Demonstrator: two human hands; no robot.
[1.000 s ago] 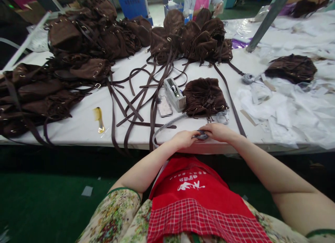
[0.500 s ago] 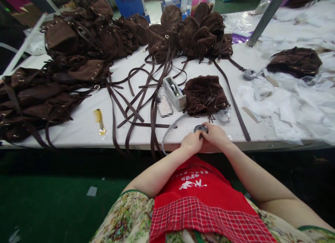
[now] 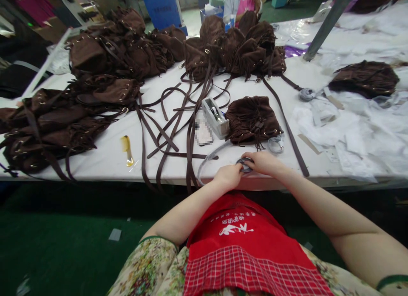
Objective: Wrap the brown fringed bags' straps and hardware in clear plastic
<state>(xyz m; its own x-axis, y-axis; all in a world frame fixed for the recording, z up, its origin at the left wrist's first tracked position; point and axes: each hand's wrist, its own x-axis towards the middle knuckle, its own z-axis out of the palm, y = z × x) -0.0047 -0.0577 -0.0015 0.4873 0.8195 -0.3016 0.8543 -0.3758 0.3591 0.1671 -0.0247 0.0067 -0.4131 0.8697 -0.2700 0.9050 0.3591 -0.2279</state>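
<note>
Close together at the table's front edge, my left hand point(image 3: 230, 176) and my right hand point(image 3: 259, 162) both grip a grey coiled strap point(image 3: 245, 163), fingers closed around it. A loose grey length runs from the coil, curving left over the table edge and back up. Just beyond my hands lies a brown fringed bag point(image 3: 252, 119), with a small wrapped grey coil point(image 3: 275, 144) at its lower right corner. To the bag's left stands a grey tape dispenser point(image 3: 216, 117), beside a pale card-like item point(image 3: 203, 132).
Piles of brown bags point(image 3: 89, 54) cover the left and back of the table point(image 3: 105, 166). Long dark straps point(image 3: 190, 151) hang over the front edge. A yellow comb point(image 3: 127, 150) lies left. White wrapping point(image 3: 357, 126) and a slanted pole point(image 3: 330, 24) are right. A person point(image 3: 242, 5) is behind.
The view has shifted slightly, so the table items appear a little further right and lower. My hands have moved slightly apart around the coil, whose loops look looser.
</note>
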